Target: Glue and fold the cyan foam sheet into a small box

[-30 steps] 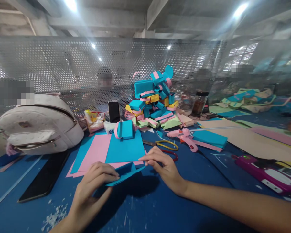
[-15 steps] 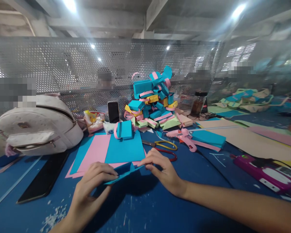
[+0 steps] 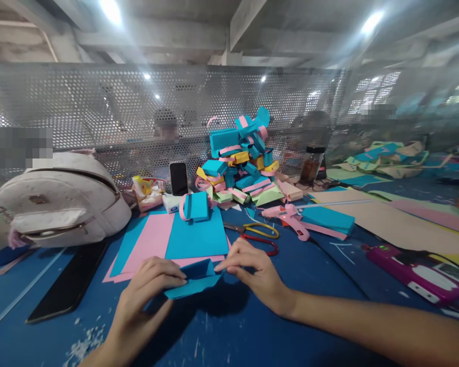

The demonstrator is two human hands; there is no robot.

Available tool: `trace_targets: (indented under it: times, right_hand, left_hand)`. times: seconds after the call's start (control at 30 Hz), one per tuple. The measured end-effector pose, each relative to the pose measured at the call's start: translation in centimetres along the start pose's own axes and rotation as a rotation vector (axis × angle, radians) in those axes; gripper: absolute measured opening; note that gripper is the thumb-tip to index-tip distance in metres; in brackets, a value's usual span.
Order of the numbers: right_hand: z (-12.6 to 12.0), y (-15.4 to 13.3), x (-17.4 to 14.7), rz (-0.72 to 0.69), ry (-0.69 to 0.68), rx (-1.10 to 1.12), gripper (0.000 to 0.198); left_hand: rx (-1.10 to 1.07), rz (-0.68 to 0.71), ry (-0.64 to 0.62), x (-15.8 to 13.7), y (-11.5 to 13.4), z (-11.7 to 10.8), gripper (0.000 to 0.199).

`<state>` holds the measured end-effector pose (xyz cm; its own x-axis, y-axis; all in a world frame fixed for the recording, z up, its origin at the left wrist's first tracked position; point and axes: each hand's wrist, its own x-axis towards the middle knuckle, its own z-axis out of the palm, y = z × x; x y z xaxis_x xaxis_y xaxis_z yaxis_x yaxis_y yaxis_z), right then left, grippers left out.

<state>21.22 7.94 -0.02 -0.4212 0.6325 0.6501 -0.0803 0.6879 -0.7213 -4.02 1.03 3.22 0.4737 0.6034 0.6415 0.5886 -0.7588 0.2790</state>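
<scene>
Between my hands, just above the table, is a folded blue paper box (image 3: 197, 283) with its top side open toward me. My left hand (image 3: 147, 290) grips its left end, the thumb underneath and the fingers over the near wall. At the right end, the fingertips of my right hand (image 3: 254, 272) pinch a corner flap. Behind it lie blue sheets (image 3: 197, 237) and pink sheets (image 3: 149, 234). A finished-looking blue paper bag with a pink strap (image 3: 197, 206) rests on the sheets. Scissors with yellow and red handles (image 3: 262, 232) lie beyond my right hand.
A pink glue gun (image 3: 290, 216) and its cord lie at right, near a purple power strip (image 3: 416, 275). A pile of small paper bags (image 3: 245, 168) stands against the perforated metal screen (image 3: 130, 102). At left are a white backpack (image 3: 61, 199) and a black phone (image 3: 69, 283).
The blue paper box has tilted toward me, so more of its inside shows. My right fingers have shifted slightly left and down along its end.
</scene>
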Motion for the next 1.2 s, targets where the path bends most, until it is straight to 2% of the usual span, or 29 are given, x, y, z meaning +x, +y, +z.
trace_targets:
  times: [0.27,0.57,0.8,0.97,1.2]
  right_hand:
    - [0.1,-0.2,0.5,0.142,0.062,0.096,0.014]
    - [-0.1,0.4,1.2,0.264,0.116,0.145,0.018]
    - [0.1,0.9,1.3,0.415,0.113,0.303,0.012]
    - [0.2,1.2,1.3,0.451,0.137,0.314,0.010]
    - [0.1,1.4,1.2,0.466,0.145,0.286,0.019]
  left_hand:
    - [-0.037,-0.069,0.025,-0.4,-0.7,0.2,0.019]
    - [-0.034,-0.104,0.061,-0.3,-0.9,0.3,0.020]
    - [-0.021,-0.116,0.074,-0.3,-1.0,0.3,0.022]
    - [-0.013,-0.170,0.109,-0.3,-1.2,0.2,0.020]
    - [-0.023,-0.176,0.129,-0.3,-1.4,0.2,0.016]
